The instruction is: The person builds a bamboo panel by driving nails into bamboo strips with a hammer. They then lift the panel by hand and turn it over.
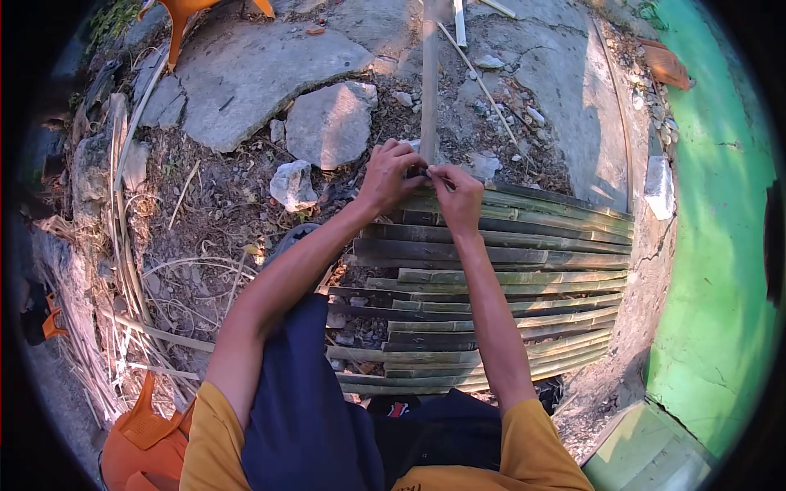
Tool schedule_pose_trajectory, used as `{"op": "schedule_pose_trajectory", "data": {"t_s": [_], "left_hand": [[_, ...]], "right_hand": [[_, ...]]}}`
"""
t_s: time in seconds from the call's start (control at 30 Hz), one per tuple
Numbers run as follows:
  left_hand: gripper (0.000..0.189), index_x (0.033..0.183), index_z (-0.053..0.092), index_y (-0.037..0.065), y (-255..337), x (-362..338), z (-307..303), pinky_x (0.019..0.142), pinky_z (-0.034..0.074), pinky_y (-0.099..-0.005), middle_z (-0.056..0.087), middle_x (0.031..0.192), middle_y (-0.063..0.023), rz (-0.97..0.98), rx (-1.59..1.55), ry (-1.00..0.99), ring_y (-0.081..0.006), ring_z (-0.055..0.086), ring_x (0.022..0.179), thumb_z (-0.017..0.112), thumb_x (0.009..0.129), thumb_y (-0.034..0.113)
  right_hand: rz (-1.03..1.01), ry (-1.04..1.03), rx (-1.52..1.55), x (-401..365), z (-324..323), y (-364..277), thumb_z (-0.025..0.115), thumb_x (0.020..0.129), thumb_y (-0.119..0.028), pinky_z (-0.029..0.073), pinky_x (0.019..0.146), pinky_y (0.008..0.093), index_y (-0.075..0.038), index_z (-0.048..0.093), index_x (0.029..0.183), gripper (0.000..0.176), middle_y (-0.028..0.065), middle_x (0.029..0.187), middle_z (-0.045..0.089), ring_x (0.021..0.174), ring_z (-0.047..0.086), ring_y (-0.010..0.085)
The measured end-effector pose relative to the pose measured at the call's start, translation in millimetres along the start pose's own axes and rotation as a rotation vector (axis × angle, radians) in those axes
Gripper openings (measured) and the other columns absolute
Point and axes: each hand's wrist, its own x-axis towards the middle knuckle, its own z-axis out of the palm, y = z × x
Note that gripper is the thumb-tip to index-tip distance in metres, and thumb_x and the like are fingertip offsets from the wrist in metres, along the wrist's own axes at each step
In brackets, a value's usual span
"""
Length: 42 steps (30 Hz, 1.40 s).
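A panel of several split bamboo slats lies crosswise on the ground in front of me, green and dark brown. A long bamboo pole runs away from the panel's far edge. My left hand is at that edge, just left of the pole's near end, its fingers bent and pinched together. Close against it, my right hand pinches with thumb and forefinger above the farthest slats. The fingertips of both hands meet at the pole's end. Whatever they grip there is too small to make out.
Broken concrete slabs and a white rock lie beyond the panel. Thin bamboo strips are heaped at the left. Orange plastic chairs stand at lower left and upper left. A green-painted surface borders the right.
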Motion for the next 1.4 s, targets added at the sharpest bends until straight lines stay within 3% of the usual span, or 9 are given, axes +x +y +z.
{"op": "schedule_pose_trajectory", "data": {"t_s": [0.17, 0.5, 0.7, 0.8, 0.93, 1.03, 1.2, 1.3, 1.4], "left_hand": [[0.017, 0.089, 0.079, 0.013, -7.3, 3.9, 11.6, 0.088, 0.044, -0.0395, 0.071, 0.093, 0.0003, -0.052, -0.040, 0.013, -0.0241, 0.061, 0.097, 0.087, 0.074, 0.017], [0.021, 0.089, 0.079, 0.010, -12.9, 7.7, 18.9, 0.088, 0.048, -0.0389, 0.073, 0.093, -0.0008, -0.023, -0.126, 0.015, -0.0239, 0.062, 0.093, 0.089, 0.071, 0.014], [0.025, 0.082, 0.078, 0.006, -0.3, 10.8, 17.3, 0.080, 0.051, -0.0394, 0.075, 0.087, -0.0038, -0.030, -0.196, 0.059, -0.0250, 0.062, 0.088, 0.095, 0.068, 0.017], [0.024, 0.083, 0.078, 0.005, -2.6, 9.4, 20.9, 0.082, 0.050, -0.0399, 0.073, 0.086, -0.0040, -0.033, -0.159, 0.027, -0.0245, 0.062, 0.089, 0.094, 0.071, 0.018], [0.021, 0.086, 0.078, 0.004, -1.9, 8.0, 21.8, 0.084, 0.050, -0.0370, 0.073, 0.088, -0.0045, -0.036, -0.181, 0.016, -0.0235, 0.063, 0.090, 0.092, 0.075, 0.016], [0.020, 0.086, 0.078, 0.004, -1.6, 8.2, 23.8, 0.084, 0.050, -0.0360, 0.074, 0.090, -0.0045, -0.048, -0.205, 0.006, -0.0228, 0.063, 0.091, 0.092, 0.077, 0.015], [0.018, 0.088, 0.078, 0.004, -8.6, 6.7, 26.5, 0.084, 0.050, -0.0352, 0.074, 0.092, -0.0043, -0.012, -0.217, -0.009, -0.0218, 0.063, 0.092, 0.091, 0.079, 0.013], [0.018, 0.090, 0.077, 0.005, -10.9, 5.3, 27.5, 0.084, 0.049, -0.0361, 0.073, 0.093, -0.0034, -0.025, -0.176, -0.009, -0.0212, 0.061, 0.093, 0.091, 0.080, 0.013], [0.018, 0.089, 0.077, 0.005, -9.9, 5.8, 27.5, 0.084, 0.049, -0.0367, 0.073, 0.094, -0.0033, -0.015, -0.162, -0.003, -0.0216, 0.061, 0.094, 0.091, 0.081, 0.013]], "right_hand": [[-0.001, -0.006, 0.024, -1.0, 2.5, 0.3, 0.078, 0.089, -0.003, 0.057, 0.070, 0.0374, -0.003, 0.078, 0.099, 0.009, 0.0137, 0.090, 0.075, 0.077, 0.073, 0.0291], [0.078, 0.020, 0.038, 1.1, -1.2, -1.3, 0.081, 0.087, -0.007, 0.058, 0.071, 0.0367, -0.004, 0.080, 0.099, 0.013, 0.0124, 0.090, 0.076, 0.079, 0.074, 0.0269], [0.056, -0.061, 0.019, -6.5, -100.4, -25.6, 0.079, 0.092, -0.014, 0.060, 0.081, 0.0362, -0.003, 0.071, 0.127, 0.037, 0.0147, 0.108, 0.076, 0.092, 0.076, 0.0252], [0.195, -0.067, -0.241, -52.6, -214.7, -25.5, 0.075, 0.096, -0.014, 0.060, 0.084, 0.0355, -0.003, 0.072, 0.123, 0.029, 0.0148, 0.108, 0.076, 0.095, 0.076, 0.0263], [0.432, 0.183, -0.541, -193.8, -356.0, -11.6, 0.069, 0.100, -0.011, 0.060, 0.080, 0.0370, -0.002, 0.072, 0.116, 0.018, 0.0136, 0.102, 0.076, 0.091, 0.075, 0.0230], [0.903, 0.259, -0.699, -343.0, -399.0, -21.8, 0.063, 0.102, -0.010, 0.060, 0.075, 0.0360, -0.003, 0.071, 0.108, 0.012, 0.0125, 0.099, 0.077, 0.086, 0.075, 0.0215], [0.992, 0.137, -0.864, -581.0, -356.3, -12.0, 0.077, 0.087, -0.012, 0.059, 0.068, 0.0375, 0.000, 0.071, 0.104, 0.022, 0.0173, 0.089, 0.073, 0.076, 0.073, 0.0289], [1.091, 0.346, -0.815, -610.7, -305.8, -22.2, 0.082, 0.088, -0.024, 0.059, 0.069, 0.0409, -0.001, 0.069, 0.107, 0.032, 0.0175, 0.088, 0.074, 0.076, 0.074, 0.0292], [1.613, 0.571, -0.529, -560.8, -268.6, -61.6, 0.087, 0.082, -0.028, 0.059, 0.079, 0.0456, -0.003, 0.061, 0.119, 0.052, 0.0191, 0.091, 0.072, 0.084, 0.074, 0.0332]]}}
